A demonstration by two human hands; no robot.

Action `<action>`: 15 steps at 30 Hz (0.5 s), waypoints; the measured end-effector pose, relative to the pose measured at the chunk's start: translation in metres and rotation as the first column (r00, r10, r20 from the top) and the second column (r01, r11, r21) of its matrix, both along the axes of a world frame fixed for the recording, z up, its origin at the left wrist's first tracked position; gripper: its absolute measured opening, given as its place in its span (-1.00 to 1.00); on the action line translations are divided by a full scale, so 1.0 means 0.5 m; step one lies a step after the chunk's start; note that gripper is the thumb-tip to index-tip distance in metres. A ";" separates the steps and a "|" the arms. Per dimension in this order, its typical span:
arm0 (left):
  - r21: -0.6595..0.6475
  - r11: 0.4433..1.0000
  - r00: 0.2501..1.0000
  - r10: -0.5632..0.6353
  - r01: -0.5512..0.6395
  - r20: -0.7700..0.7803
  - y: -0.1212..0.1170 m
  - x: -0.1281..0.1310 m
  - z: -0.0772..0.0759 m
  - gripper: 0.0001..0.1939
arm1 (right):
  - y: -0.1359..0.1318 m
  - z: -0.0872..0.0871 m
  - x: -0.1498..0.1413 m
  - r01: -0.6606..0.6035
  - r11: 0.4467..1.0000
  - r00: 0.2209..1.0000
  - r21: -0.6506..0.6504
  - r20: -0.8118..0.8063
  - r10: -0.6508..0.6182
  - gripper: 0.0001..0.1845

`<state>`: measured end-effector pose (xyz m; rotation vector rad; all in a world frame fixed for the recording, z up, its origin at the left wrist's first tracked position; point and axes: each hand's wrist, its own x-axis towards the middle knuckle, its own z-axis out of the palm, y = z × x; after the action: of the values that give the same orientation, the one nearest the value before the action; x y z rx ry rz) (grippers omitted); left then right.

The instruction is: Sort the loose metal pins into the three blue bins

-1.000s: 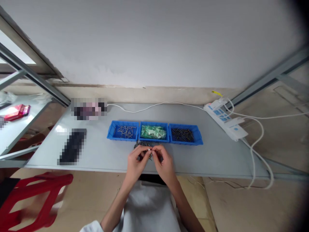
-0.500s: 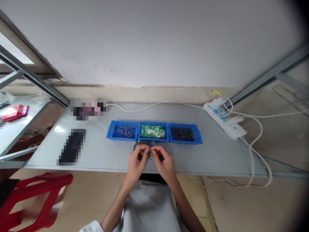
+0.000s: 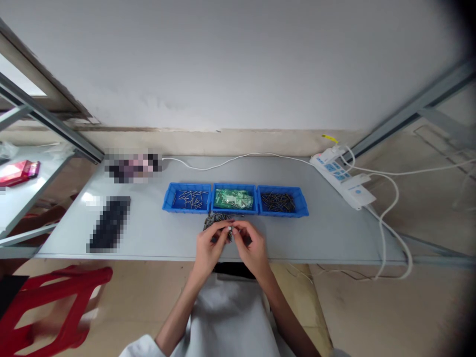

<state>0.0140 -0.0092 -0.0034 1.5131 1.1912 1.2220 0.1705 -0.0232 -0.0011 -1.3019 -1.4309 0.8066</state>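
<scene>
On the bench (image 3: 148, 238), in the head view, the left hand (image 3: 207, 250) and the right hand (image 3: 254, 252) meet at the near side of a pile of dark metal pins (image 3: 214, 218), fingertips close about a small pale piece (image 3: 229, 228). Half a second earlier a slight gap parts the two hands, with the piece on the left side; now that gap has gone, which suggests the handling of this one piece is unfinished. The left grip looks pinched on the pale piece; the right thumb and finger bend close beside it, but I cannot tell whether they clamp anything. Just behind the pile stand the left bin (image 3: 186, 211) with silvery pins, the middle bin (image 3: 234, 212) with green plastic, and the right bin (image 3: 284, 214) with dark pins. The power strip (image 3: 349, 189) carries blue printing, too small to read; the red box (image 3: 15, 173) shows no legible writing
</scene>
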 end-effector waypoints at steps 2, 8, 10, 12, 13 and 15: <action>0.041 0.999 1.000 0.002 -0.002 0.006 0.003 -0.002 0.003 -0.79 | 0.000 0.000 0.000 0.002 1.000 1.000 0.006 -0.004 -0.002 -0.80; 0.063 0.998 1.000 0.022 -0.022 0.000 0.006 -0.007 0.005 -0.82 | 0.000 -0.005 0.001 0.009 1.000 1.000 -0.003 -0.008 -0.009 -0.81; 0.052 0.999 1.000 0.011 -0.011 -0.004 0.005 -0.008 0.005 -0.81 | 0.000 -0.006 0.001 0.006 1.000 1.000 -0.008 -0.014 -0.006 -0.80; 0.050 0.999 1.000 0.009 -0.008 -0.002 0.004 -0.008 0.007 -0.81 | 0.000 -0.006 0.001 0.005 1.000 1.000 -0.012 -0.012 -0.005 -0.80; 0.052 0.999 1.000 0.011 -0.011 0.003 0.005 -0.008 0.007 -0.81 | 0.000 -0.006 0.001 0.004 1.000 1.000 -0.013 -0.009 -0.004 -0.79; 0.059 0.998 1.000 0.014 -0.015 0.012 0.007 -0.008 0.008 -0.82 | 0.001 -0.006 0.002 0.006 1.000 1.000 -0.011 -0.003 -0.006 -0.79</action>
<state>0.0098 -0.0058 0.0008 1.5408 1.1696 1.2843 0.1713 -0.0228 -0.0042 -1.3126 -1.4214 0.8132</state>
